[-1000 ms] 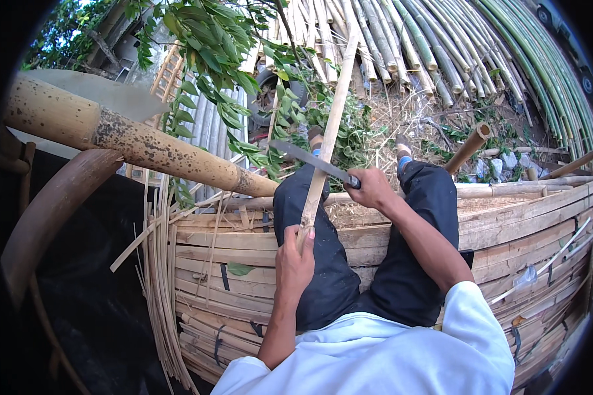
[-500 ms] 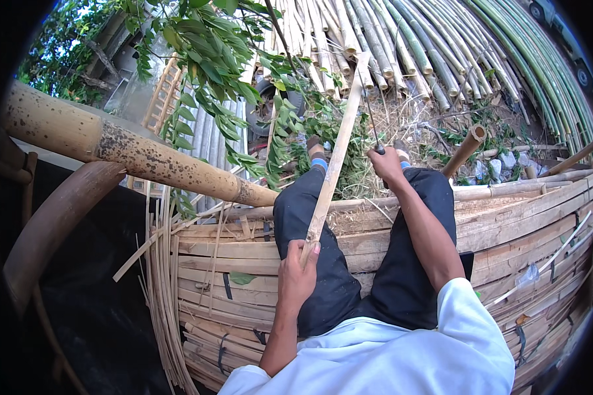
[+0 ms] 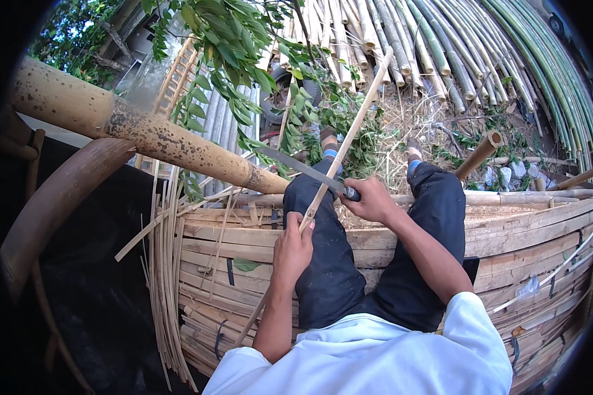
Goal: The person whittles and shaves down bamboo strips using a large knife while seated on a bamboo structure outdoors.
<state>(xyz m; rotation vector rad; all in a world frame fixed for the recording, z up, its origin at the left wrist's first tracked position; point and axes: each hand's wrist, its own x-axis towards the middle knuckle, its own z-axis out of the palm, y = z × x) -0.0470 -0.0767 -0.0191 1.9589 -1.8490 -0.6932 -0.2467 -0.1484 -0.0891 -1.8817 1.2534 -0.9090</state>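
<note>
Currently, the left hand is gripping a split-bamboo strip slanting over the left knee; the right hand is clasping a long-bladed knife crossing it. The strip is looking unfinished; how much remains, I cannot tell.

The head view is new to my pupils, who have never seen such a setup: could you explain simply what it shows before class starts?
There is no machine: a person works bare-handed, seen from above by a wide camera worn on the head, which makes straight edges look bent. The left hand grips a long pale strip; the right hand holds a knife, its blade crossing the strip in the picture. The dark-trousered legs are over stacked wooden slats, where a green leaf lies. Farther off lie many bamboo poles.
</note>
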